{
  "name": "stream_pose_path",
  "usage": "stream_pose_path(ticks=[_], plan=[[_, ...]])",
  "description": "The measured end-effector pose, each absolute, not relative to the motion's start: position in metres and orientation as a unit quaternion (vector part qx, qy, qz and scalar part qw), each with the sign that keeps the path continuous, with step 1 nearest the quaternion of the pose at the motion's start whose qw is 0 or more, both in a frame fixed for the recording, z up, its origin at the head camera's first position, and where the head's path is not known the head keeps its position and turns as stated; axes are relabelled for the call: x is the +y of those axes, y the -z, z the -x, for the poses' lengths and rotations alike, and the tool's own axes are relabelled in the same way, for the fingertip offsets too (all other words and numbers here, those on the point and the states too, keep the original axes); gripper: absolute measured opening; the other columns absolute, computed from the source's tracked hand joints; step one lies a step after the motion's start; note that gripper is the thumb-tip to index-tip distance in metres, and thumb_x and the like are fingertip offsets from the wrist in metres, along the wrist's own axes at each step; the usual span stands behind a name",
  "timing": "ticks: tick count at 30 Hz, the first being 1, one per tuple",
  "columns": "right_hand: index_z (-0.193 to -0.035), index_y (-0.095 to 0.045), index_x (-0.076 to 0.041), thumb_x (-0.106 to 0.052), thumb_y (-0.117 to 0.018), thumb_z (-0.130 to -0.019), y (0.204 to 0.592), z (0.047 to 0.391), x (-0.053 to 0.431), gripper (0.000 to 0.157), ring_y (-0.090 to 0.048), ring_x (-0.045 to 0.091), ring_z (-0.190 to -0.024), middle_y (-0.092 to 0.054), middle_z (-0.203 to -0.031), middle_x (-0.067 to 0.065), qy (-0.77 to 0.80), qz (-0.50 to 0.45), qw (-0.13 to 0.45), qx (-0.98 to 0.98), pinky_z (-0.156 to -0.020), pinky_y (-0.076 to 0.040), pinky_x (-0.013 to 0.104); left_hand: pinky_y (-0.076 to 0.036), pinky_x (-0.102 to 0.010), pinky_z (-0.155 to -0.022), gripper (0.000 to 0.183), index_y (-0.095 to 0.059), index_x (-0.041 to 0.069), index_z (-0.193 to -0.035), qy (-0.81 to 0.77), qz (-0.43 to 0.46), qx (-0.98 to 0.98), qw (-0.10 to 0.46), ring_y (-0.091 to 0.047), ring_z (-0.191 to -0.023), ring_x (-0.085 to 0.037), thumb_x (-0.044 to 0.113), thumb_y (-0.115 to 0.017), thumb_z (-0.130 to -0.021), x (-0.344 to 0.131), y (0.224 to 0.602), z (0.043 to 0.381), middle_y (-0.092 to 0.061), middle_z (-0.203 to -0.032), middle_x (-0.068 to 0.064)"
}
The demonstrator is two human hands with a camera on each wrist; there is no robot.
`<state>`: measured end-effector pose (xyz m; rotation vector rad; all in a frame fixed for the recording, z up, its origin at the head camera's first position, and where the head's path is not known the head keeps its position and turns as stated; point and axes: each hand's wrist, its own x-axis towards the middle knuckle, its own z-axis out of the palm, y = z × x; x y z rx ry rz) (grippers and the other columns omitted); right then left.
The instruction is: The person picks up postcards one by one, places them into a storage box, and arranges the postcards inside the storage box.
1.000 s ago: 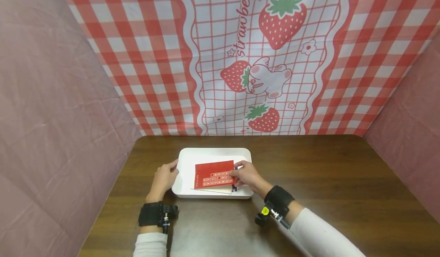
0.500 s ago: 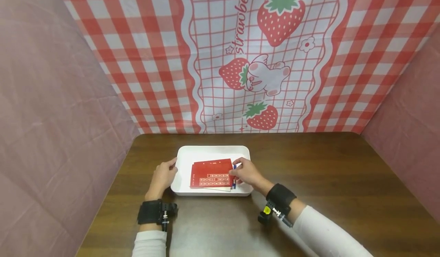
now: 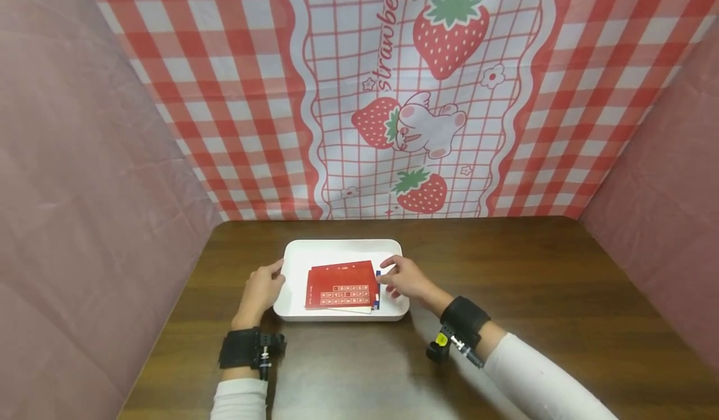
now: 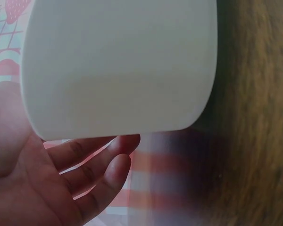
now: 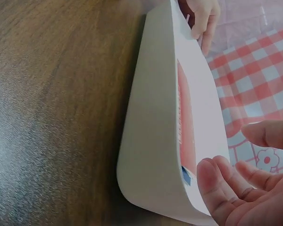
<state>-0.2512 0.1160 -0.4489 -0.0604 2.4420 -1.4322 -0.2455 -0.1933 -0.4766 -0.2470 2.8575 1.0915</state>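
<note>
A white tray (image 3: 337,315) lies on the table, holding a small stack of red booklets (image 3: 341,279) printed with rows of small boxed characters. A pale sheet edge shows under the front of the stack, and a blue strip (image 3: 378,286) shows at its right side. My left hand (image 3: 261,292) grips the tray's left end; in the left wrist view, its fingers (image 4: 101,188) reach behind the end wall and the thumb is hidden. Over the tray's right end is my right hand (image 3: 409,278), its fingers slightly bent and spread apart with nothing between them.
The brown wooden table (image 3: 505,283) extends around the tray. A red-and-white strawberry cloth (image 3: 438,108) hangs at its back edge, and pink cloth (image 3: 112,158) hangs at the left and right. Both wrists wear black camera straps (image 3: 240,348).
My right hand has let go of the top red booklet and drawn slightly right. The booklet has settled onto the stack, slightly left of before. My left hand stays on the tray's end.
</note>
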Motion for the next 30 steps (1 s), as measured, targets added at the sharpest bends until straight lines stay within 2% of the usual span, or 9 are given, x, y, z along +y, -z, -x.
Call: stream_pose_path(ticks=[9,15,24,30], plan=[[-0.119,-0.055,0.007,-0.009,-0.064,-0.091,0.437,0.259,0.126,0.034,-0.066,0.029,-0.076,-0.066,-0.094,0.026,0.496,0.043,0.141,0.856,-0.061,-0.056,0.033,-0.045,-0.052,-0.100,0.048,-0.045,0.007,-0.145,-0.355,0.087,0.930,0.040,-0.053,-0.122,-0.035,0.015,-0.048,-0.098,-0.194,0.476,0.246,-0.049,-0.144,-0.022],[-0.120,-0.055,0.006,-0.010,-0.063,-0.092,0.426,0.265,0.137,0.034,-0.064,0.029,-0.078,-0.064,-0.097,0.026,0.493,0.042,0.133,0.859,-0.067,-0.057,0.039,-0.043,-0.054,-0.103,0.048,-0.045,0.006,-0.145,-0.355,0.090,0.930,0.040,-0.052,-0.126,-0.036,0.015,-0.048,-0.098,-0.193,0.475,0.247,-0.050,-0.144,-0.022],[-0.121,-0.056,0.005,-0.012,-0.063,-0.093,0.420,0.268,0.147,0.034,-0.063,0.035,-0.081,-0.063,-0.091,0.015,0.479,0.056,0.108,0.869,-0.071,-0.057,0.042,-0.042,-0.055,-0.104,0.048,-0.044,0.006,-0.145,-0.354,0.085,0.931,0.036,-0.051,-0.128,-0.037,0.014,-0.048,-0.098,-0.194,0.475,0.246,-0.050,-0.144,-0.022],[-0.121,-0.055,0.005,-0.013,-0.062,-0.093,0.415,0.267,0.155,0.034,-0.062,0.029,-0.075,-0.064,-0.096,0.020,0.477,0.055,0.101,0.871,-0.069,-0.056,0.040,-0.045,-0.052,-0.099,0.048,-0.045,0.007,-0.145,-0.350,0.083,0.933,0.035,-0.054,-0.122,-0.035,0.014,-0.048,-0.098,-0.193,0.475,0.246,-0.050,-0.144,-0.021]])
